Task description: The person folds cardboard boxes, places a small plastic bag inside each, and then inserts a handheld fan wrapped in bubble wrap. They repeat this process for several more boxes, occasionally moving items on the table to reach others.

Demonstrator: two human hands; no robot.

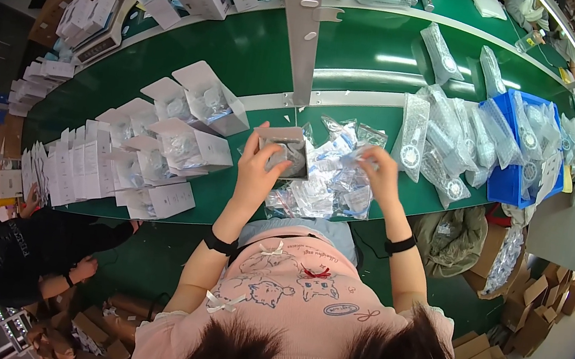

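Observation:
My left hand (257,166) is closed around a small open box (286,135), its thumb reaching over the opening. Inside the box lies something greyish in clear wrap (289,155). To the right, my right hand (381,175) has its fingers pinched together over a heap of small clear plastic packets (327,185). These packets hold white and blue contents. What the right fingertips grip cannot be made out against the heap.
Several open white boxes (182,146) with clear-wrapped contents stand at left. Bubble-wrapped items (447,139) lie at right, beside a blue bin (496,183) of more. A metal post (301,42) rises beyond my hands. A person in black (35,247) is at lower left.

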